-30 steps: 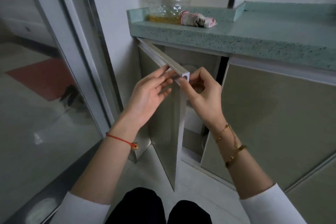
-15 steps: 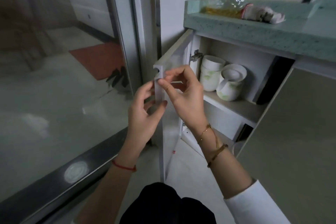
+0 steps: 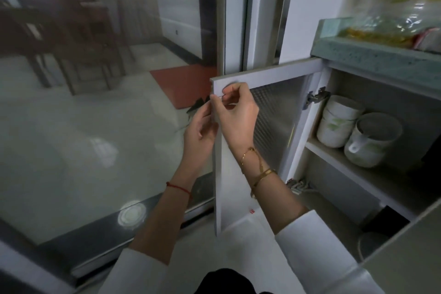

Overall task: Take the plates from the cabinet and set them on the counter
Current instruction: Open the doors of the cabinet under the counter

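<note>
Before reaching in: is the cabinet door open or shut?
Open: the cabinet door is swung wide, baring stacked bowls on the shelf.

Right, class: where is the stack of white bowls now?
The stack of white bowls sits right in the head view, on the cabinet shelf, beside the door hinge.

A clear bottle (image 3: 381,24) of yellowish oil (yellow label up top) stands beside a crumpled cloth (image 3: 428,40). Past the glass door (image 3: 222,31), a red mat (image 3: 186,86) lies on pale floor (image 3: 71,150); farther back, what may be dark wooden chairs (image 3: 71,38).

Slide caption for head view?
Left hand and right hand hold the open door by its edge; bowls on the shelf.
</note>
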The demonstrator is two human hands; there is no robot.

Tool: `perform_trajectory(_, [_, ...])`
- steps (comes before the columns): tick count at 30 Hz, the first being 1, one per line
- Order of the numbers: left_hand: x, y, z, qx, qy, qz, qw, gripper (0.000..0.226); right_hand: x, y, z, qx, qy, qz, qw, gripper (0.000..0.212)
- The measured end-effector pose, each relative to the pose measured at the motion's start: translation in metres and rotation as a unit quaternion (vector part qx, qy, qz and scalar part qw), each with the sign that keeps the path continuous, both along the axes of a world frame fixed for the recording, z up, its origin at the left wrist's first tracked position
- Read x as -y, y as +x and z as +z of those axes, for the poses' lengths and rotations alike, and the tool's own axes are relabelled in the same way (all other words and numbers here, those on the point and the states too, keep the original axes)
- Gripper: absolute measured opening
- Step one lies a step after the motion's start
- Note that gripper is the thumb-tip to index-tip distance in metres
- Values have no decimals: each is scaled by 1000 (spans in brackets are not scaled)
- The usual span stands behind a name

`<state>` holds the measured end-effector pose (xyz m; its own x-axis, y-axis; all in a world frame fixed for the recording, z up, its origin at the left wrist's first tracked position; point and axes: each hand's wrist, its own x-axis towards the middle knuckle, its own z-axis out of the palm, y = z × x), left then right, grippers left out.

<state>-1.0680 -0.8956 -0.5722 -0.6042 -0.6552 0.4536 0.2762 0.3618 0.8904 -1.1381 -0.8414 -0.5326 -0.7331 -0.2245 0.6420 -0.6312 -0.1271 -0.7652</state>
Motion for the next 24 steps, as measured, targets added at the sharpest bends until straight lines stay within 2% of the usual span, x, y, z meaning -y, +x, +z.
perform_trajectory(7, [16,-7,2,-15,24,-11,1000,50,19,-13,2,-17,14,1,1000,20])
perform_trajectory(12, [7,-8,-1,-25,58,-16,998,52,8,-17,-5,-36,23,41,998,19])
perform_trajectory(16, [-19,-8,-3,-71,-5,133,989,52,-22,-23,-9,-48,33,31,998,14])
perform_trajectory(18, [-36,-11,-4,-105,-17,159,981,48,-44,-30,-10,-48,43,6,998,13])
perform_trajectory(21, [-57,-22,-3,-107,-1,91,990,37,-82,-39,-14,-45,60,-28,997,13])
perform_trajectory(24, [-88,-41,-5,-67,21,-59,996,36,-131,-49,-21,-45,70,-87,993,14])
